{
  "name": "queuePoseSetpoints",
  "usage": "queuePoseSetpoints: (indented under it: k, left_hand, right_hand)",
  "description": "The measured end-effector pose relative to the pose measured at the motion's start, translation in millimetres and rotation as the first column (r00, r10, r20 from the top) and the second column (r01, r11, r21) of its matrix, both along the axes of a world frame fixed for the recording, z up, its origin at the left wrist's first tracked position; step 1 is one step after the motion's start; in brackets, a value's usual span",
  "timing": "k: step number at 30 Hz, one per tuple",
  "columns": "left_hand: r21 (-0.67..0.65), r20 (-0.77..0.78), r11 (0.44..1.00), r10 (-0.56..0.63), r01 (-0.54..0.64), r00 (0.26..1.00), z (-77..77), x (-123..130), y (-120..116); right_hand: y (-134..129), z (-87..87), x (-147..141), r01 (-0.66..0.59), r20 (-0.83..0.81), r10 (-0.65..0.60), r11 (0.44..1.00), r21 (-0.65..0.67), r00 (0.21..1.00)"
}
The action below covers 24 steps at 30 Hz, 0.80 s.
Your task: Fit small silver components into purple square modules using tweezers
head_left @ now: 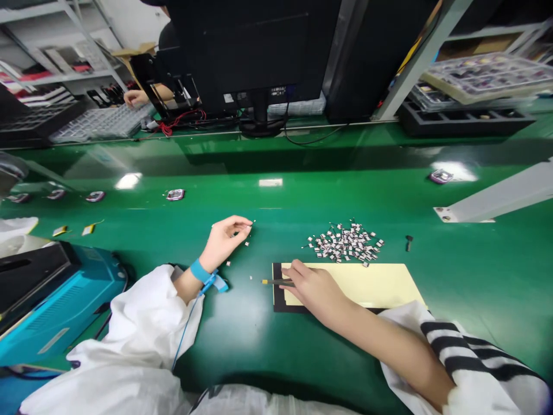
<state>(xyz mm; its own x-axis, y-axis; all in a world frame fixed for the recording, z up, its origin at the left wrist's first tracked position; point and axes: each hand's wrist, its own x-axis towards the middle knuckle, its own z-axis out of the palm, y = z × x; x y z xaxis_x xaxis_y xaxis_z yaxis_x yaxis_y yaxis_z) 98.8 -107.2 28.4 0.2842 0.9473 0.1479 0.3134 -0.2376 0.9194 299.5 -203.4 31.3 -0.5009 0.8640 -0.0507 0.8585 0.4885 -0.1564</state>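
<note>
My left hand [227, 239], with a blue strap [207, 275] round its wrist, is raised over the green table, thumb and forefinger pinched at a tiny item that is too small to make out. Two small pale parts [247, 243] lie just below those fingers. Dark tweezers [279, 282] are gripped in my right hand [313, 288], their tips pointing left and holding a small yellow piece [265, 282]. That hand is over the left end of a cream sheet [371, 282] on a dark board. Behind the sheet lies a pile of small wired parts [348, 242].
A teal machine [64, 300] stands at left. A monitor [259, 52] is at the back, with another person's hand [136, 98] beyond. A white metal bracket [501, 193] rises at right. Small framed parts [175, 195] and a black piece [408, 242] lie on the table [242, 351].
</note>
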Motion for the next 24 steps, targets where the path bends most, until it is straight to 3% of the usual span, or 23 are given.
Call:
queuePoseSetpoints:
  k: [5,8,17,24]
  left_hand:
    - [-0.05,-0.041,0.995,-0.083,0.081,0.996,-5.7,19.0,-29.0]
    - [-0.011,-0.101,0.995,-0.098,0.097,0.99,-7.4,24.2,-37.5]
    - [0.161,-0.221,0.975,-0.112,0.15,0.969,-5.6,23.2,-34.9]
    - [0.245,-0.35,0.916,-0.22,0.316,0.91,-9.6,20.0,-37.9]
  right_hand:
    - [-7.2,-3.3,-5.6,-0.012,0.043,0.011,1.0,0.009,0.999]
    - [-11.0,-4.9,-8.8,-0.012,0.041,0.013,1.0,-0.003,0.999]
    - [-9.0,1.9,-6.1,0.041,0.03,-0.039,0.997,-0.063,0.999]
    - [-1.3,3.2,-1.0,0.103,-0.066,-0.117,0.976,-0.193,0.991]
